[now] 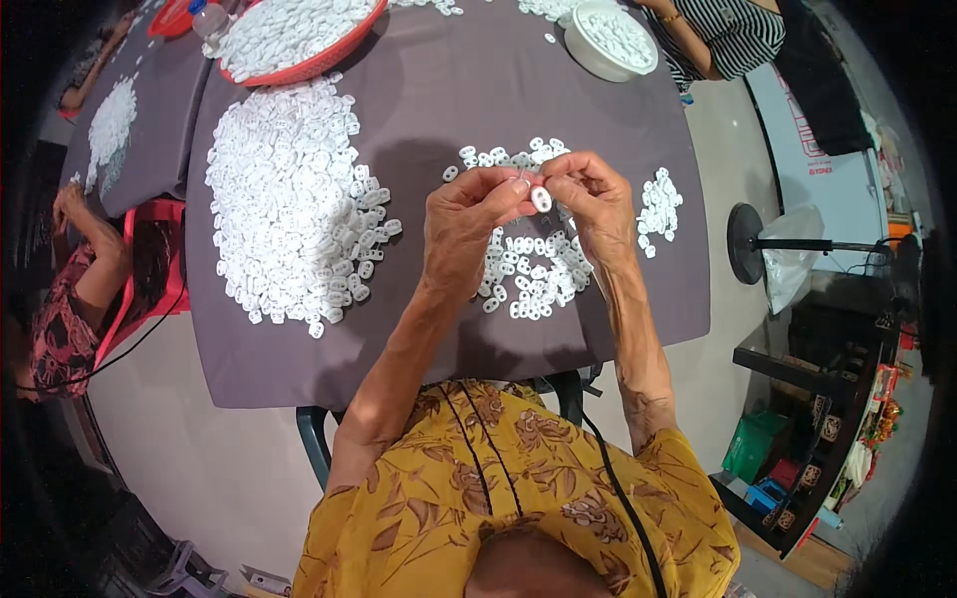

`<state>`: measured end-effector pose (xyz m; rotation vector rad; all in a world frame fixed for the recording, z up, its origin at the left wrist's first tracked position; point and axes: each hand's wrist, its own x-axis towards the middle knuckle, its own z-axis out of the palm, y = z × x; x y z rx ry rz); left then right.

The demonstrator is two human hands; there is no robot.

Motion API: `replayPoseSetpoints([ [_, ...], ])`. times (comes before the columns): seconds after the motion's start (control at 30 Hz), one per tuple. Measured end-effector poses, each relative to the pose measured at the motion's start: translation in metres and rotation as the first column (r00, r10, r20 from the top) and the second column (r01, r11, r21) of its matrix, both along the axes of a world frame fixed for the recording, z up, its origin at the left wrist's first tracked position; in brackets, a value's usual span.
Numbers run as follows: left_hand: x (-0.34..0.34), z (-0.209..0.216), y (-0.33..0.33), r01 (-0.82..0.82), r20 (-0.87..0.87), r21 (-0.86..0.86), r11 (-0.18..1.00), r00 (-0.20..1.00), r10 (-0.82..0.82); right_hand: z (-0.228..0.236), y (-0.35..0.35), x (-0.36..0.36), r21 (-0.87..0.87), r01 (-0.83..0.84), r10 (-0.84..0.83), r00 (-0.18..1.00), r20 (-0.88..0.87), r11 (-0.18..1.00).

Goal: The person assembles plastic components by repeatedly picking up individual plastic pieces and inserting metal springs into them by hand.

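Observation:
Both my hands are raised over the near middle of the table, fingertips almost meeting. Between them is a small white oval plastic piece (541,199) with two dark holes, its face turned up. My right hand (598,209) pinches it at the edge between thumb and fingers. My left hand (461,221) is closed in a pinch just beside it; a small pale, shiny bit shows at its fingertips, too small to name. Below and behind my hands lies a loose scatter of similar white pieces (538,284), partly hidden by my fingers and wrists.
A large heap of white pieces (284,209) lies to my left, a small pile (659,211) to my right. A red basket (344,55) and a white bowl (610,68), both full, stand at the far side. Other people sit around the table; a black fan (746,244) stands right.

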<state>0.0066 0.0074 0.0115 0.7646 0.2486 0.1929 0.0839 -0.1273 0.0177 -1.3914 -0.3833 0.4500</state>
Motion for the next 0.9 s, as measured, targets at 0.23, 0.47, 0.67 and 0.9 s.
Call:
replayPoseSetpoints([
  [0.23, 0.006, -0.011, 0.000, -0.025, -0.105, 0.003, 1.000, 0.994, 0.025, -0.008, 0.013, 0.001, -0.251, 0.040, -0.003, 0.990, 0.144, 0.967],
  [0.47, 0.006, -0.019, 0.020, -0.053, -0.110, 0.061, 0.997, 0.992, 0.060, -0.030, -0.014, 0.012, -0.508, 0.022, 0.056, 0.989, 0.139, 0.861],
  [0.67, 0.005, -0.018, 0.023, -0.069, -0.104, 0.072, 0.995, 0.992, 0.076, -0.041, -0.021, -0.003, -0.682, -0.041, 0.355, 0.876, 0.327, 0.730],
  [0.9, 0.005, -0.018, 0.021, -0.083, -0.096, 0.102, 0.991, 0.991, 0.093, -0.056, -0.012, -0.014, -0.787, 0.088, 0.621, 0.564, 0.544, 0.610],
])
